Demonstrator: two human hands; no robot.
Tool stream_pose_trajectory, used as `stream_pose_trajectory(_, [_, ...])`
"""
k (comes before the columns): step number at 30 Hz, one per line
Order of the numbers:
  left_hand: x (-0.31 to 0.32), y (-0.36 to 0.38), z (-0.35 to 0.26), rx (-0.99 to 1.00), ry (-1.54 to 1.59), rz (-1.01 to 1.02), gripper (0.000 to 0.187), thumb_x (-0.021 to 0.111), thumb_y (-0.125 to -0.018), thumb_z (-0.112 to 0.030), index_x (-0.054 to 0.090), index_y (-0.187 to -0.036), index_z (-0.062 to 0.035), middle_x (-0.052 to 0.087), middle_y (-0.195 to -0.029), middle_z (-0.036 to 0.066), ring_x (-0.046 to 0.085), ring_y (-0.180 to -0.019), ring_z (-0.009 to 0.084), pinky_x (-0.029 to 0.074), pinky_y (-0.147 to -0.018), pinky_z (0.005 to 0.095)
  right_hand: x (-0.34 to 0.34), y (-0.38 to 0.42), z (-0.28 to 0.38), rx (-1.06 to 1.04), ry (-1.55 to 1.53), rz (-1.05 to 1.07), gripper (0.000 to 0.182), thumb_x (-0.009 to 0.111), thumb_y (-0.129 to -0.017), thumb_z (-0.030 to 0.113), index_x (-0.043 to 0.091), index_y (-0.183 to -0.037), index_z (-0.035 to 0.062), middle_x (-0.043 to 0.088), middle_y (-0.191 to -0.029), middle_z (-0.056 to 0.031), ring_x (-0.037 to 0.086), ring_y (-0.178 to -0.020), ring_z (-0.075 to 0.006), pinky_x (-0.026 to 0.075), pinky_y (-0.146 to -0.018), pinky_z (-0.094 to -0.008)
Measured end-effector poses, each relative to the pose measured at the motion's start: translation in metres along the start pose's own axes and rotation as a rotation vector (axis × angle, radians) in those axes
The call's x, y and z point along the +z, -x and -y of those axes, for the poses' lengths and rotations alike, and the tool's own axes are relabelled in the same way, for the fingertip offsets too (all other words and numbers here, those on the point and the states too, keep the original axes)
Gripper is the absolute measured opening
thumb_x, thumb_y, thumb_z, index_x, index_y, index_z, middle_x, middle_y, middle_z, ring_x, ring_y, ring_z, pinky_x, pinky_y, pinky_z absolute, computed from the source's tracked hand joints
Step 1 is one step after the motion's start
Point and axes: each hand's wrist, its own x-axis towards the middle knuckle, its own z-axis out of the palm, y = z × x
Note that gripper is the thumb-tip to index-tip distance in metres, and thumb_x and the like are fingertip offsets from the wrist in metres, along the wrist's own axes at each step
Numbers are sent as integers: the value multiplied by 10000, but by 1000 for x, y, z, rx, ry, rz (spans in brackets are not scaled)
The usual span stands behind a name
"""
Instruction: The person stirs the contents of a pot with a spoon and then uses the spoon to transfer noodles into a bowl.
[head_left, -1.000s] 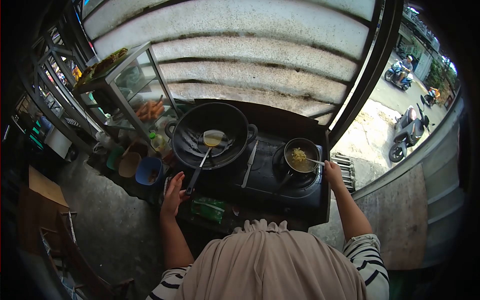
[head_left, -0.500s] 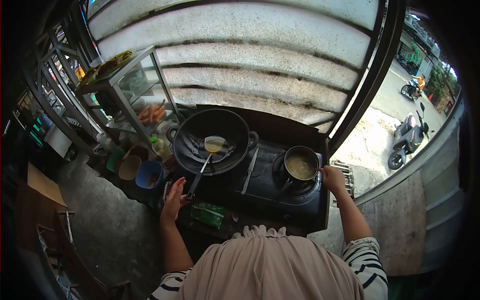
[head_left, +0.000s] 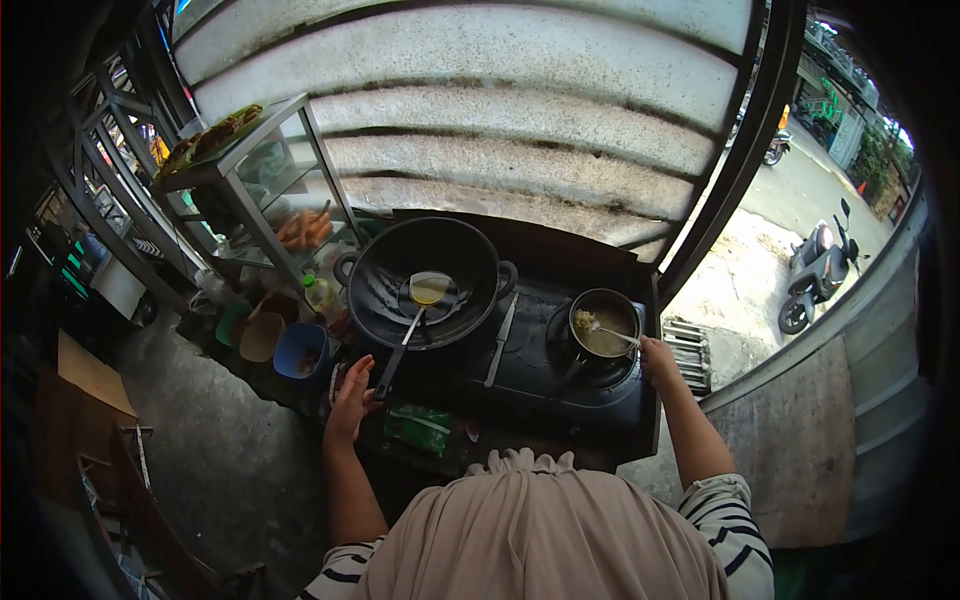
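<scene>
My right hand is closed round the handle of a metal spoon; its far end carries pale, noodle-like food inside a small saucepan of cloudy liquid. That pan sits on the right burner of a black stove, its dark handle pointing toward me. My left hand has its fingers apart, close beside the black handle of a spatula. The spatula leans in a big black wok, its head over a little yellow oil. Between the pans lies a knife.
Left of the wok stand a blue bowl, a tan bowl and a capped bottle. A glass display case rises behind them. A green packet lies at the stove's front edge. Outside, a motorbike is parked.
My right hand has tipped the spoon so that pale food now shows at the saucepan's left side. My left hand has barely moved. Outside, a rider on a motorbike has moved left, further up the road.
</scene>
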Motion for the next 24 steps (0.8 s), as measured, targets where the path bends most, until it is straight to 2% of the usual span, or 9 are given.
stream_pose_trajectory(3, [1,1,0,-8,0,4,478,423,-965,-385,341,-1384,-170,318,-1442,35,587,-946,104,425,-798,251,-5,-1,2,-59,-56,-82,295,476,-939,332,480,-725,129,343,-545,58,324,-392,-61,236,-356,-206])
stream_pose_trajectory(4, [1,1,0,-8,-2,4,478,423,-965,-385,341,-1384,-170,318,-1442,35,587,-946,104,425,-798,251,-11,-4,4,-51,-29,-102,313,486,-930,318,491,-706,98,416,-518,-15,426,-409,-134,319,-374,-278])
stream_pose_trajectory(5, [-1,1,2,0,-4,12,483,422,-964,-389,337,-1386,-170,317,-1443,36,587,-956,110,424,-799,255,-14,-7,3,-51,-30,-101,313,486,-930,318,491,-706,98,416,-518,-15,426,-409,-134,319,-374,-278])
stream_pose_trajectory(7, [-1,1,2,8,-7,20,488,421,-963,-394,334,-1389,-170,315,-1444,37,588,-966,116,422,-801,260,-16,-12,1,-680,671,-468,319,498,-915,292,507,-697,59,514,-556,-129,537,-483,-256,408,-465,-368])
stream_pose_trajectory(8, [-1,1,1,7,-10,17,489,420,-963,-395,333,-1389,-171,314,-1445,36,588,-965,117,421,-800,260,-4,12,23,-675,784,-524,306,513,-896,274,534,-707,34,579,-660,-189,593,-628,-353,442,-577,-440])
stream_pose_trajectory(11, [-1,1,2,5,-10,12,491,419,-963,-396,332,-1391,-171,311,-1448,35,588,-964,120,420,-800,259,11,45,40,-803,1059,-574,284,525,-886,248,546,-702,33,557,-622,-188,570,-616,-372,425,-552,-452])
stream_pose_trajectory(15, [1,2,2,2,-7,-3,487,420,-964,-392,333,-1391,-175,311,-1449,30,585,-965,112,418,-799,257,10,41,28,-770,1174,-468,256,534,-877,237,551,-714,41,571,-647,-188,582,-685,-388,429,-576,-470])
stream_pose_trajectory(21, [1,3,1,4,1,-2,468,422,-965,-384,353,-1380,-180,311,-1448,23,581,-953,93,416,-801,258,5,23,13,-580,954,-209,267,541,-870,259,622,-771,26,603,-723,-213,590,-740,-410,438,-625,-488])
stream_pose_trajectory(24, [1,3,3,8,-2,-10,466,420,-965,-386,355,-1378,-180,307,-1449,20,581,-949,95,416,-799,257,-5,2,-5,-435,747,-163,337,536,-890,300,599,-718,17,573,-606,-121,564,-565,-268,427,-541,-387])
